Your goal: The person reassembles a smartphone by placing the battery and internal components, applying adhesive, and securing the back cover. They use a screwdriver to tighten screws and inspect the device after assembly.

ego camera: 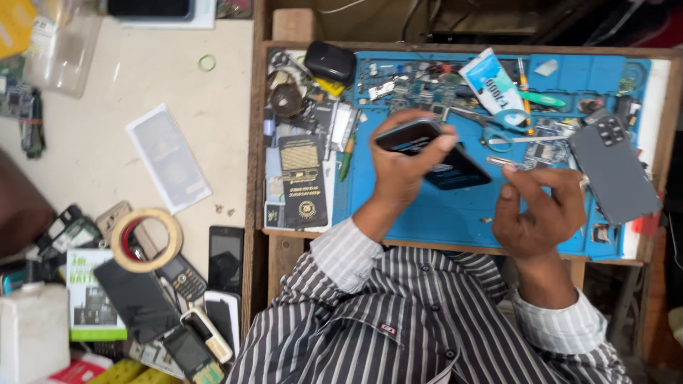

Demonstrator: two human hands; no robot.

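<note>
Here, from my remote seat, I saw the left hand (400, 171) clamped around a dark phone (411, 135), fingers curled over its edge, above the blue work mat (455, 213); the right hand (537, 210) sat at three o'clock of it, fingertips pinched on a small metal part (514, 165); a grey back cover (613, 171) lay further toward three o'clock; scissors (491, 124) rested at twelve.

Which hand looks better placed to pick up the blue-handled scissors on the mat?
Probably the right hand: it hovers just below the scissors and pinches only a small metal piece. The left hand is wrapped around a dark phone.
</note>
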